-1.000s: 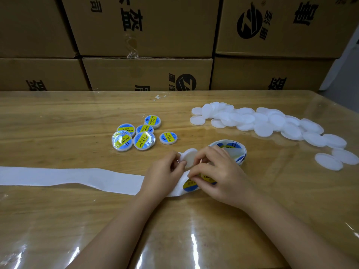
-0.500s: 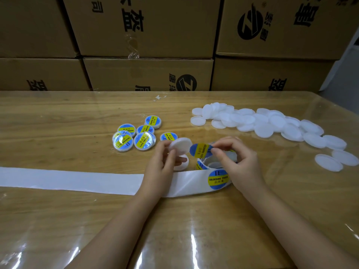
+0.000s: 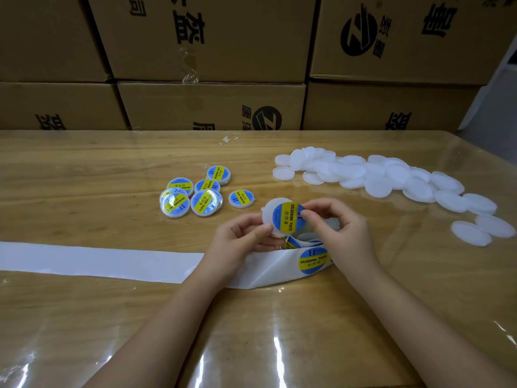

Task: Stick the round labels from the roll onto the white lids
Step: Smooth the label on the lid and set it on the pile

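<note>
Change: being laid now against the white lid point(image 3: 269, 213) rather than held apart from it, round label point(image 3: 288, 218); lid lifted and turned to face the camera.
Left hand point(image 3: 240, 238): pinching the lid's left rim, thumb in front.
Right hand point(image 3: 345, 231): gripping the label's right edge between thumb and forefinger.
Label axis: yellow band running far to near, top edge with "II" pointing right.
Lid position: hovering between both hands, just above the roll point(image 3: 312, 259).
Roll: lying on the counter point(image 3: 84, 169), backing strip point(image 3: 98, 261) trailing left.
Labelled lids point(image 3: 195, 198): clustering left of the hands.
Plain lids point(image 3: 377, 175): sprawling far right.
</note>
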